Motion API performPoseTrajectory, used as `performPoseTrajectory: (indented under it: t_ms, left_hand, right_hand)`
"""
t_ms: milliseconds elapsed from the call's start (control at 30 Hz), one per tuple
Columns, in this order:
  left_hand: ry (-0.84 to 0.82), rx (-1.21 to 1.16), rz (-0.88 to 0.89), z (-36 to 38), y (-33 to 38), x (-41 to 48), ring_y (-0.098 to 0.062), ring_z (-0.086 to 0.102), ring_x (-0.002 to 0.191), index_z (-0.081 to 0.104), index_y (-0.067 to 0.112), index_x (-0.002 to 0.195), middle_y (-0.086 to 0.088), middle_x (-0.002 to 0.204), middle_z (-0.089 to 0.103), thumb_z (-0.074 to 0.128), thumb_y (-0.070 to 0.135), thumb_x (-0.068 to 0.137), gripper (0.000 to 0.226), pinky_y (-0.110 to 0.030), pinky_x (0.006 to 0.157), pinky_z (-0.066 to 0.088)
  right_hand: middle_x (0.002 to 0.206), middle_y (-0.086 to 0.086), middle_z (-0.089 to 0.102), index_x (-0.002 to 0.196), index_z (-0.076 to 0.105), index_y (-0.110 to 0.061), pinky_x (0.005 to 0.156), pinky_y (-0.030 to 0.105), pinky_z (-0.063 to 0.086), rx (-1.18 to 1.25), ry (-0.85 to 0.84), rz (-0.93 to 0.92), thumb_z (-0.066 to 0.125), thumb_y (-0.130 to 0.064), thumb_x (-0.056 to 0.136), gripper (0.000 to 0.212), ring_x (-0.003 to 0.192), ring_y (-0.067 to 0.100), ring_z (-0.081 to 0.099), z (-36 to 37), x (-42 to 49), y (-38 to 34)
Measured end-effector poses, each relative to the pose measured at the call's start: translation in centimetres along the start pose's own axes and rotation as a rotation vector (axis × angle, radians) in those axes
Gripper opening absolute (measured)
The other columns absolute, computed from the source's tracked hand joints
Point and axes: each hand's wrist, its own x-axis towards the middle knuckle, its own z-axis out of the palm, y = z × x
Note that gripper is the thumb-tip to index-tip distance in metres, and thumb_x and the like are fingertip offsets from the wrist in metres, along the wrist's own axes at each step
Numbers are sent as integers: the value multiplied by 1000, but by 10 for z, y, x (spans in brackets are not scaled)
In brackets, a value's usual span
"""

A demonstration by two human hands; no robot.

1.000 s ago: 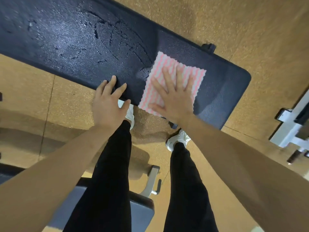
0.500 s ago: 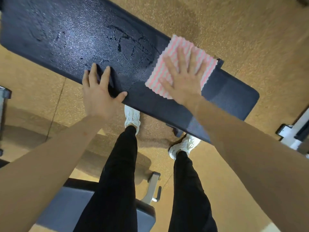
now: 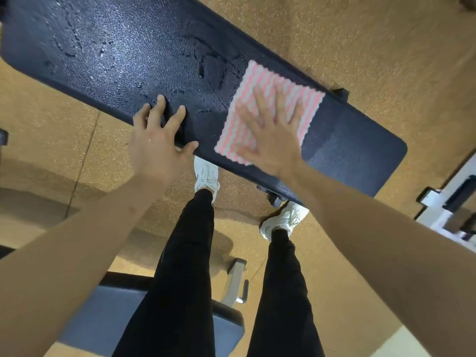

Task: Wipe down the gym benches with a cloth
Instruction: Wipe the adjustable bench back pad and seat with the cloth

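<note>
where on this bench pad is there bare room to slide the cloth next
Two bare patches on the bench pad: the wide wet stretch left of the cloth, beyond the left hand, and the rounded end right of the cloth. Crowded at the near edge, where the left hand rests and the right hand presses the cloth.

Dark, wet-streaked bench (image 3: 116, 47) runs from 10 to 4 o'clock; pink-striped cloth (image 3: 260, 81) flat near its 4 o'clock end.
</note>
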Motion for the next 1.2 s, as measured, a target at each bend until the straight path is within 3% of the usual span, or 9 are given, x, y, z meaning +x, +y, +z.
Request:
performPoseTrajectory:
  t_ms: [167, 267, 433, 533, 700, 867, 1033, 1200]
  left_hand:
    - [83, -113, 27, -4, -21, 10, -31, 46, 133, 64, 25, 139, 1, 153, 51, 69, 41, 92, 49, -48, 84, 56]
    - [139, -188, 39, -8, -35, 20, -34, 52, 124, 66, 20, 134, -5, 144, 58, 69, 39, 92, 47, -50, 91, 53]
    - [134, -150, -68, -13, -50, 28, -43, 33, 145, 56, 26, 145, -11, 160, 41, 73, 52, 85, 68, -58, 114, 36]
    - [99, -99, -78, -13, -48, 29, -43, 28, 150, 52, 28, 149, -10, 165, 35, 74, 55, 85, 73, -59, 115, 36]
    - [108, -59, -64, -11, -46, 30, -47, 29, 148, 54, 24, 147, -14, 163, 37, 76, 52, 86, 71, -57, 117, 34]
    - [76, 3, -42, -10, -47, 34, -48, 27, 150, 50, 23, 149, -16, 165, 33, 73, 55, 88, 73, -52, 123, 28]
    - [38, -35, -26, -13, -48, 34, -50, 22, 151, 49, 21, 151, -18, 166, 29, 75, 49, 87, 74, -52, 125, 23]
    - [10, -49, 3, -22, -52, 34, -52, 28, 147, 52, 19, 149, -22, 163, 34, 81, 41, 84, 75, -55, 123, 26]
  right_hand:
    - [172, 6, 8, 162, 15, -40, 117, 74, 0, -9, 11, -40, 27, -82, 91, 83, 154, 49, 2, 29, -28, -42]
    - [170, 6, 15, 161, 23, -40, 117, 74, 5, -12, 47, -41, 36, -76, 94, 77, 154, 48, 9, 32, -32, -51]
    - [172, 4, 6, 161, 16, -42, 115, 76, 6, 6, 22, 36, 25, -76, 96, 74, 155, 45, 3, 13, -9, -48]
    - [172, 7, 1, 162, 11, -42, 116, 75, 3, -9, 15, 144, 15, -78, 95, 76, 155, 45, -1, -7, 30, -40]
    - [172, 6, -3, 161, 3, -43, 119, 71, -3, -10, 21, 196, 18, -79, 95, 77, 156, 42, -4, -32, 82, -16]
    - [173, -1, 1, 162, 0, -40, 121, 68, 10, 104, 37, 142, 16, -73, 98, 73, 158, 35, 0, -60, 121, 10]
    - [172, -4, -4, 162, -6, -37, 118, 72, 10, 46, 13, 115, 10, -73, 99, 74, 156, 41, -3, -63, 120, 6]
    - [172, 4, -1, 162, 3, -39, 116, 75, 5, 8, 26, 12, 16, -75, 98, 75, 156, 43, -2, -45, 102, -10]
